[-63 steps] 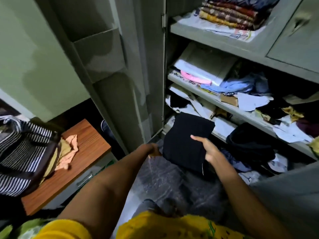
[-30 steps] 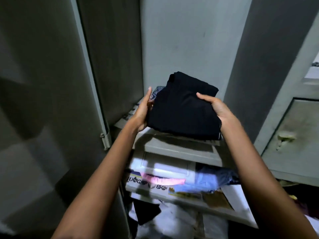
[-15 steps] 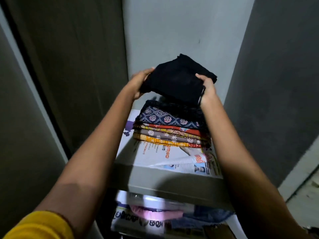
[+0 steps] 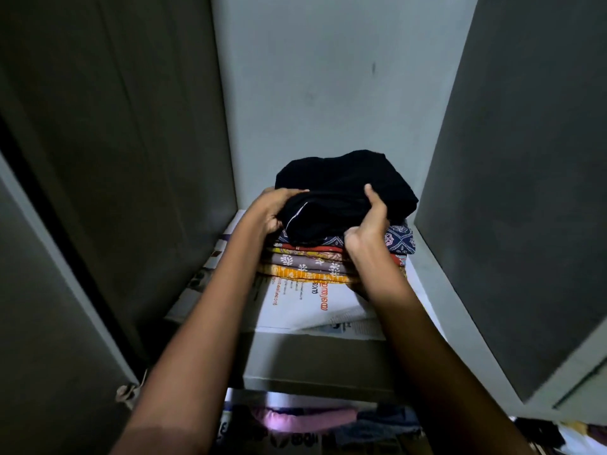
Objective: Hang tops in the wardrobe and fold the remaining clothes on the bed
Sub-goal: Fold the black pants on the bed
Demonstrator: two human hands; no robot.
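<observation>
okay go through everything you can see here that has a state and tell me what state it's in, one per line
black garment: folded, on top of the stack, gripped at both sides
stack of printed clothes: folded, on the newspaper
newspaper: spread flat on the shelf
left hand: gripping the garment's left edge
right hand: gripping the garment's right side
wardrobe door: open

Two bare forearms enter from the lower edge of the head view. Left hand point(image 4: 271, 210) and right hand point(image 4: 368, 229) carry no gloves, rings, bracelets or watch. No sleeve is visible on either arm. Fingernails appear short and unpainted.
</observation>
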